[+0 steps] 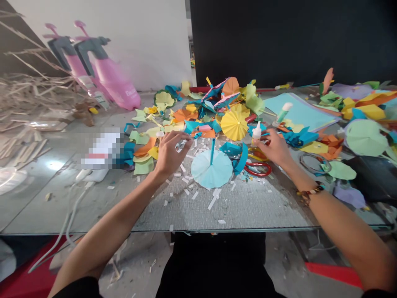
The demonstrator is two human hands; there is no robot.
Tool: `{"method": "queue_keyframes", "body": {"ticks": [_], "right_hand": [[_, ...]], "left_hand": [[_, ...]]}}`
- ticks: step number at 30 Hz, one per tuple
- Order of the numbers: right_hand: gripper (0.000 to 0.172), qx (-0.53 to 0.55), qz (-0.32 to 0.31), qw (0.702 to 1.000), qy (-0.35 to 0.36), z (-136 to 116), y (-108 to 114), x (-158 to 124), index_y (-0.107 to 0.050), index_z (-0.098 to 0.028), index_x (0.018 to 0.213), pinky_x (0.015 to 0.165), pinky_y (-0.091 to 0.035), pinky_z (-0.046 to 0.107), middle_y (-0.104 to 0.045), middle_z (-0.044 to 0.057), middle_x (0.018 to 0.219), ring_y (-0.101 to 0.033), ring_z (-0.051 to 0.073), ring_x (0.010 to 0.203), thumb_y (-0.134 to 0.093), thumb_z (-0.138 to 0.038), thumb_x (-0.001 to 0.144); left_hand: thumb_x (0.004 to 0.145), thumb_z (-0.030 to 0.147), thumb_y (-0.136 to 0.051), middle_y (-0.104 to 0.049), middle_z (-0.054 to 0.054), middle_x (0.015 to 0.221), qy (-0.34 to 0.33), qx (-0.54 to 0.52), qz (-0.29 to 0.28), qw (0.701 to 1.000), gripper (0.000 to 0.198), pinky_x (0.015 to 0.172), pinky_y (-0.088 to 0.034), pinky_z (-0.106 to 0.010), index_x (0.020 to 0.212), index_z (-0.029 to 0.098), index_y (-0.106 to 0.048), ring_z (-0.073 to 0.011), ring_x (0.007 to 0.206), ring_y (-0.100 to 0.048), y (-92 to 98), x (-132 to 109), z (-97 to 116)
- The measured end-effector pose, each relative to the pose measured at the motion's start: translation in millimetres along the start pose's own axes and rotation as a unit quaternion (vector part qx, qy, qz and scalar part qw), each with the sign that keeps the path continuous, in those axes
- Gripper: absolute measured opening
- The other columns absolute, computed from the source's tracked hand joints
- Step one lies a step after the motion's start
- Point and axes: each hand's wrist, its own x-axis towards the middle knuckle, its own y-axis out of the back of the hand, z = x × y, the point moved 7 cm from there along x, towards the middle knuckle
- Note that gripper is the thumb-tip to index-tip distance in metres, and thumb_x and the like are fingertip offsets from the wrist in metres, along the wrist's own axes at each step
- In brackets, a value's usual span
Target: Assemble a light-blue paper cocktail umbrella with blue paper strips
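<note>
A round light-blue pleated paper disc (214, 176) lies on the table with a darker blue paper stick (212, 152) upright at its centre. Left of it, my left hand (173, 150) hovers near paper scraps, thumb and fingertips close together; whether anything small is between them is too small to tell. My right hand (273, 145) has its thumb and fingers around a small white glue bottle (257, 131), which stands upright. Behind the disc is a yellow pleated paper circle (235, 122). Scissors with red handles (258, 169) lie below my right hand, partly under blue paper.
Coloured paper pieces (182, 115) spread across the table's back. Pink spray bottles (116, 82) and wooden strips (27, 97) are at the left, beside a phone-like device (102, 145) with white cables. A glue stick (283, 111) and a black case (374, 178) are on the right.
</note>
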Motion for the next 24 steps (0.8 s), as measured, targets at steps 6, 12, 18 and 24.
{"method": "queue_keyframes", "body": {"ticks": [6,12,18,24], "right_hand": [[0.064,-0.026,-0.008,0.999,-0.024,4.1,4.7,-0.9,-0.049,-0.020,0.130,0.072,-0.056,0.047,-0.078,0.011,0.091,-0.074,0.035,0.082,-0.077,-0.044,0.078],[0.097,-0.035,-0.028,0.999,0.018,-3.7,10.0,-1.1,-0.029,-0.018,0.153,0.080,-0.058,0.052,-0.075,0.016,0.109,-0.074,0.036,0.089,-0.078,-0.053,0.076],[0.088,-0.044,0.092,0.990,0.093,-28.8,27.7,-8.8,-0.015,-0.020,0.157,0.099,-0.053,0.055,-0.054,0.022,0.144,-0.064,0.036,0.121,-0.060,-0.056,0.091],[0.068,-0.099,0.223,0.954,0.175,-57.9,52.2,-24.8,-0.026,-0.026,0.152,0.108,-0.045,0.064,-0.045,0.020,0.148,-0.048,0.040,0.137,-0.055,-0.048,0.095]], "left_hand": [[0.093,0.029,-0.063,-0.075,-0.004,0.101,0.031,0.156,-0.092,0.983,0.012,0.097,-0.042,-0.046,0.093,0.024,-0.074,-0.0283,0.106,-0.061,-11.2,-0.9,-29.2],[0.095,0.029,-0.053,-0.069,-0.009,0.122,0.029,0.191,-0.219,0.956,0.035,0.098,-0.044,-0.046,0.126,0.025,-0.069,-0.0318,0.114,-0.060,-60.5,13.6,-47.7],[0.093,0.025,-0.050,-0.073,-0.010,0.116,0.025,0.175,-0.239,0.955,0.037,0.101,-0.044,-0.047,0.123,0.022,-0.071,-0.0317,0.113,-0.061,-84.8,29.2,-56.6],[0.090,0.027,-0.056,-0.077,-0.007,0.104,0.038,0.089,-0.179,0.979,0.026,0.101,-0.048,-0.041,0.104,0.020,-0.077,-0.0269,0.106,-0.067,-60.7,22.1,-44.3]]}}
